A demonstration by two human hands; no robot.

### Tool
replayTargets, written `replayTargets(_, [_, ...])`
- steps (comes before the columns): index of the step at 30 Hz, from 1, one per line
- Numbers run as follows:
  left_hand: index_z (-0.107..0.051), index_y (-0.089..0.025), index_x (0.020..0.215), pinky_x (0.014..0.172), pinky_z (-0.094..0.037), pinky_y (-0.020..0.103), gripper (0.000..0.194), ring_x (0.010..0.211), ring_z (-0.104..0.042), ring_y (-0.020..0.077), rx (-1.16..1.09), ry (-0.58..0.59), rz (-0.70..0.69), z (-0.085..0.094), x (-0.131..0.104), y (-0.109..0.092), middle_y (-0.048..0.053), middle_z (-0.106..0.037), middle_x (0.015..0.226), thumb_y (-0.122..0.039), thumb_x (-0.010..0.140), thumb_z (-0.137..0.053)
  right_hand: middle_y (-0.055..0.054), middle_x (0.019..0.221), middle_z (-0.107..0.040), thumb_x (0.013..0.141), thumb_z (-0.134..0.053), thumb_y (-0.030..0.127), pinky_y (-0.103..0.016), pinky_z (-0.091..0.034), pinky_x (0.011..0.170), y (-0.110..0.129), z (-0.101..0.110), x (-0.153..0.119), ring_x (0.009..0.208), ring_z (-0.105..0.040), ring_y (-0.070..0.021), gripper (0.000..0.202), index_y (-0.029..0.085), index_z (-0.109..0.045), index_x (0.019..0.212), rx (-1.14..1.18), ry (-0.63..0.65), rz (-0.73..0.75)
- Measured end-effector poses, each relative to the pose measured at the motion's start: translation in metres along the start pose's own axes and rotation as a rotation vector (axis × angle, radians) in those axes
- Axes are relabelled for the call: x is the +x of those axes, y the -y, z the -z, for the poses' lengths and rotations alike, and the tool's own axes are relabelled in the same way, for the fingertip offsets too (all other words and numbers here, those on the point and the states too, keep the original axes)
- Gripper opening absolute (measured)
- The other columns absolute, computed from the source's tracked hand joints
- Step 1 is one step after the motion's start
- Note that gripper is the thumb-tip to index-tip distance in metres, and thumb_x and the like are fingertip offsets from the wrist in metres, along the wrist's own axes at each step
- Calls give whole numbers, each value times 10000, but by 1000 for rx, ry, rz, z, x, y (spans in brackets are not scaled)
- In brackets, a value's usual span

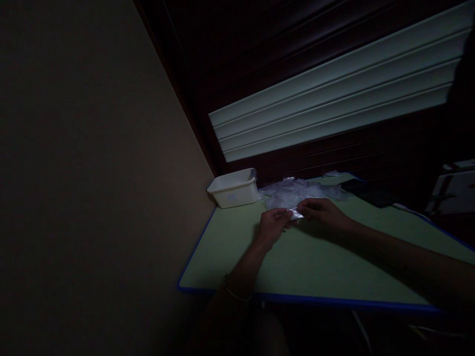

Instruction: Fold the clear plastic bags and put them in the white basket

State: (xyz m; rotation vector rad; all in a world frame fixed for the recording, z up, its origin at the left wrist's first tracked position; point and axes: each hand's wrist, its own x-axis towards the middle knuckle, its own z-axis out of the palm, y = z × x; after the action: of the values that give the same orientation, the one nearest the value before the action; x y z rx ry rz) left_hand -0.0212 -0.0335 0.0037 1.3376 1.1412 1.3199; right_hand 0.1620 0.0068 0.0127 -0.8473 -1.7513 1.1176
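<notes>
Between my two hands is a small, shiny clear plastic bag (pixel 296 213), held above the table. My left hand (pixel 273 225) pinches its left side, fingers closed. From the right, my right hand (pixel 321 211) grips the bag's upper right edge between thumb and fingers. Dim light and my fingers hide whatever may be inside it. Just beyond my hands lies a loose pile of clear plastic bags (pixel 300 190). A white plastic bin (pixel 235 193) stands to the left of that pile.
The light green table (pixel 222 252) has a blue edge. A plain wall (pixel 111 173) rises at the left, with a dark panel and pale slats (pixel 334 89) behind. Some flat dark object (pixel 371 193) lies at the back right.
</notes>
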Motion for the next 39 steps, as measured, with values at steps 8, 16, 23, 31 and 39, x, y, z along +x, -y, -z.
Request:
replayTargets(8, [-677,-145,844,662,-463,241,286,698,-590,124,33,29,-205,0,-1,-3,39,-668,794,-421,771,-698,-8,630,-604,766,-658,473,-293,-414,573,4,-4,-4,572,-520,-144,308,168,-678,731,-2,25,-30])
replayTargets(16, [-721,-150,763,737,-472,286,237,773,-629,177,250,44,-259,1,-3,-1,77,-705,808,-346,836,-610,-31,678,-646,746,-661,416,-294,-427,586,2,-3,-4,616,-548,-160,256,164,-706,730,-51,93,18])
replayTargets(23, [-695,-149,742,660,-473,260,278,702,-611,159,235,-39,-225,4,2,6,64,-689,765,-398,832,-609,-7,624,-595,748,-670,430,-275,-389,537,1,-1,-3,565,-506,-137,266,166,-684,716,4,55,-56])
replayTargets(31, [-707,-117,847,544,-423,228,409,576,-570,114,103,113,-23,2,-1,2,79,-694,734,-513,746,-694,-9,627,-591,753,-683,454,-289,-400,552,-2,1,-2,574,-509,-141,288,167,-682,721,21,43,-45])
replayTargets(39, [-721,-94,783,476,-346,214,401,477,-514,84,80,144,13,4,1,4,91,-702,678,-491,778,-667,-98,983,-700,824,-625,526,-385,-518,733,0,0,-2,830,-638,-235,480,216,-635,1191,50,-17,97])
